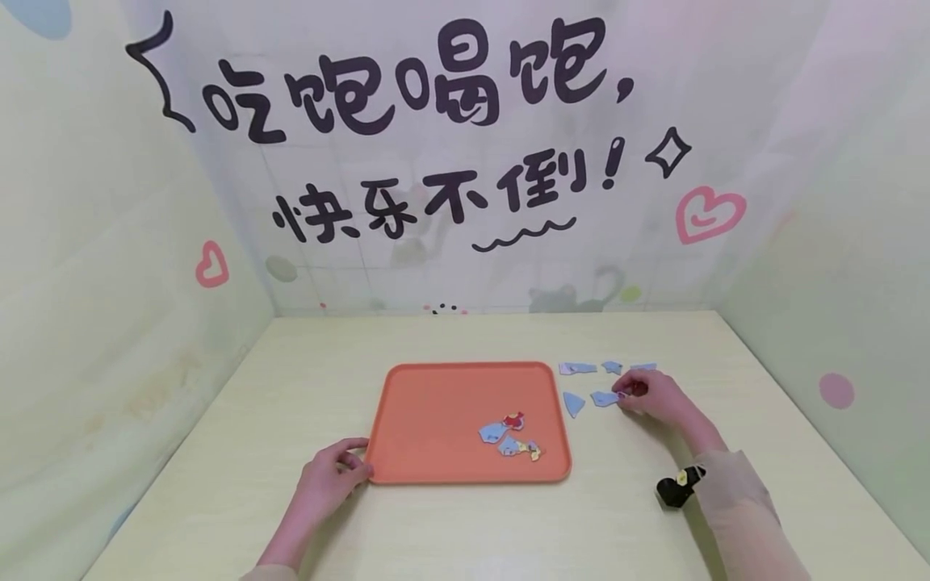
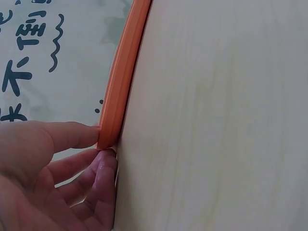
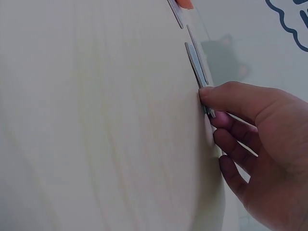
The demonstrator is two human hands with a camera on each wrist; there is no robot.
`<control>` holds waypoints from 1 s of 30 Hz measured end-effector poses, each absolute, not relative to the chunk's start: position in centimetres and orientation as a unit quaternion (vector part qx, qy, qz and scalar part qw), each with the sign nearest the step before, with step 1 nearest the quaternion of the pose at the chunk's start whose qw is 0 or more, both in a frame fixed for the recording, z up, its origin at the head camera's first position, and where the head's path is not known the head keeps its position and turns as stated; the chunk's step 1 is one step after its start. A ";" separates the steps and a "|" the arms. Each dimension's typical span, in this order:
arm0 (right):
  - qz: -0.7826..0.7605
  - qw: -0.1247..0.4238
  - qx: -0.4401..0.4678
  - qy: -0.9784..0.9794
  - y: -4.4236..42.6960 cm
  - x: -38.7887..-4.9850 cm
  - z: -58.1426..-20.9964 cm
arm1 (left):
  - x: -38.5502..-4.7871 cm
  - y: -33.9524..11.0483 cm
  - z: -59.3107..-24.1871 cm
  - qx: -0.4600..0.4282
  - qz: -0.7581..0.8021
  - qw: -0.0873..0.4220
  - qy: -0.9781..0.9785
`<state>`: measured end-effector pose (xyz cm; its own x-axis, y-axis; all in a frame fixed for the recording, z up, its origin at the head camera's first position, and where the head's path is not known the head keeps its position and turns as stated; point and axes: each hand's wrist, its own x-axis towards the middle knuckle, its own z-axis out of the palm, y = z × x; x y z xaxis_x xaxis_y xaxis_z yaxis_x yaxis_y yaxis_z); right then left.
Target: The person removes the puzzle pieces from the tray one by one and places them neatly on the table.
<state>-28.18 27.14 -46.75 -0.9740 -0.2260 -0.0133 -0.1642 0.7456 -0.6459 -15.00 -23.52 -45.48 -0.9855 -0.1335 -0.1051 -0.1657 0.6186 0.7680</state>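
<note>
While the left hand [image 1: 336, 476] grips an orange tray [image 1: 429, 420] by its near left corner, the right hand [image 1: 654, 397] pinches a light-blue piece [image 1: 602, 399] between thumb and finger, right of the tray. A triangular piece [image 1: 574, 403] lies just left of it, a row of three pieces [image 1: 579, 369] farther back, and a colorful cluster [image 1: 510, 447] on the tray's near right part.

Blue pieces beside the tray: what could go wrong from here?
The right hand pinches a thin blue piece, which could slip or bump the triangular piece close by. The left hand holds the tray at a corner, so a tug might shift the patterned pieces lying on it.
</note>
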 end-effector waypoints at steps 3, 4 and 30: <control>-0.340 0.047 -0.108 0.933 27.1 -28.3 -46.6 | -15.1 -23.5 -45.5 -0.082 0.427 0.018 0.900; -0.338 0.047 -0.108 0.934 27.1 -28.3 -46.6 | -15.1 -23.5 -45.5 -0.082 0.426 0.018 0.901; -0.328 0.047 -0.112 0.937 27.0 -27.9 -46.5 | -14.6 -23.8 -45.6 -0.070 0.424 0.021 0.903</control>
